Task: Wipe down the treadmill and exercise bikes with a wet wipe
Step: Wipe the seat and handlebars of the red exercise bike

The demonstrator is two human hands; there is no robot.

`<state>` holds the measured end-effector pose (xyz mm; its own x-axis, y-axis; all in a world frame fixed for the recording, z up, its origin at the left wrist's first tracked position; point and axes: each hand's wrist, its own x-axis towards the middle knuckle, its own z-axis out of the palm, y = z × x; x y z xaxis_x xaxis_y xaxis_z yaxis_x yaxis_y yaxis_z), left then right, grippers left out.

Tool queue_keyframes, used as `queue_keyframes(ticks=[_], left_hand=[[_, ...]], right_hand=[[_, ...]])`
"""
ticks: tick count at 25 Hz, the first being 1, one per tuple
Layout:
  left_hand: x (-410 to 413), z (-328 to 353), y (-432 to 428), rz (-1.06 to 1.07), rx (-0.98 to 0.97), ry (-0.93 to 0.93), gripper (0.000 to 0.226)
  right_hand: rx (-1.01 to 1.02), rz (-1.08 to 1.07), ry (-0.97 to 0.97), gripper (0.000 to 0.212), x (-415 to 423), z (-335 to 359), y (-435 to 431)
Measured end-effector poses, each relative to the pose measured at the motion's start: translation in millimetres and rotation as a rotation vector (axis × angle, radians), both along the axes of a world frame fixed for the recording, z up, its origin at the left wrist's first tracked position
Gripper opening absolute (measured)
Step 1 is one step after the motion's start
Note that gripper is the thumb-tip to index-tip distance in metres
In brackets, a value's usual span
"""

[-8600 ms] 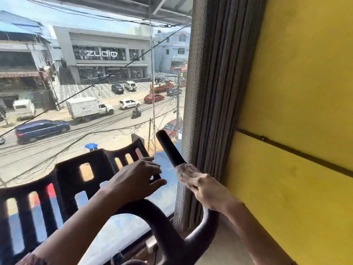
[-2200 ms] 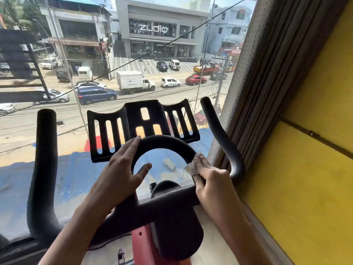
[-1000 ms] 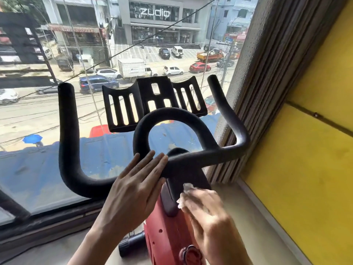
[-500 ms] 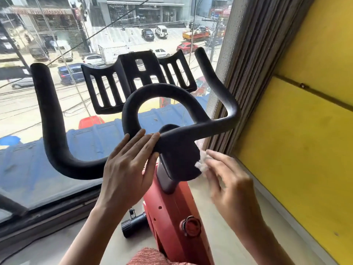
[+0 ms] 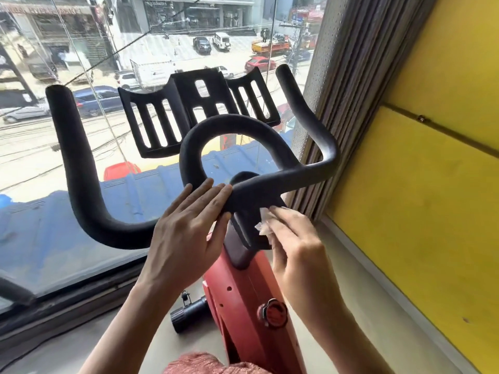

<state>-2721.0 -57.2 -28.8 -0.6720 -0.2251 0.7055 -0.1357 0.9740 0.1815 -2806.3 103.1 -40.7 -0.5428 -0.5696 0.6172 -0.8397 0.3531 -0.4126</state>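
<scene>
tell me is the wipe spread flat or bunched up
Bunched up: the wet wipe is a crumpled wad under the right hand.

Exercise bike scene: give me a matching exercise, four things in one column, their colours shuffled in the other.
Things:
1 handlebar
2 bike frame
3 wipe
4 wall

Colours:
A white
B yellow
C black
D red

Pairs: 1-C, 2-D, 3-A, 4-B.
</scene>
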Motion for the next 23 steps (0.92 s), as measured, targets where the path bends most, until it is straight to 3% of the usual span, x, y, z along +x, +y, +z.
queue_keyframes(ticks=[3, 6, 9, 12, 16, 19, 21, 23], left_hand=[[7.5, 7.1, -7.9, -0.026, 0.072, 0.025, 0.037], [4.5, 24.1, -32.9, 0.009, 0.190, 0.061, 0.039], [-12.2, 49.0, -66.6, 0.020, 0.182, 0.005, 0.047], [-41.3, 80.9, -113.3, 0.068, 0.197, -0.067, 0.049], [-84.9, 114.7, -173.3, 0.102, 0.288, -0.167, 0.060], [-101.4, 104.2, -192.8, 0.050, 0.412, -0.254, 0.062], [-104.4, 91.5, -197.7, 0.008, 0.450, -0.276, 0.067], [-107.6, 86.5, -204.2, -0.029, 0.488, -0.253, 0.068]], right_hand=[[0.036, 0.010, -0.056, 0.022, 3.1, 5.7, -3.6], [-0.181, 0.190, -0.209, 0.017, -5.0, 39.0, -13.3], [-0.308, 0.208, -0.145, 0.034, -34.7, 74.1, -51.7], [-0.223, 0.245, -0.251, 0.040, -69.8, 104.3, -123.7], [-0.142, 0.197, -0.036, 0.017, -121.4, 136.0, -232.0], [0.202, 0.249, -0.072, 0.042, -141.2, 128.7, -266.2], [0.235, 0.293, -0.079, 0.057, -140.4, 114.2, -259.5], [0.223, 0.374, -0.063, 0.058, -135.1, 106.7, -243.5]])
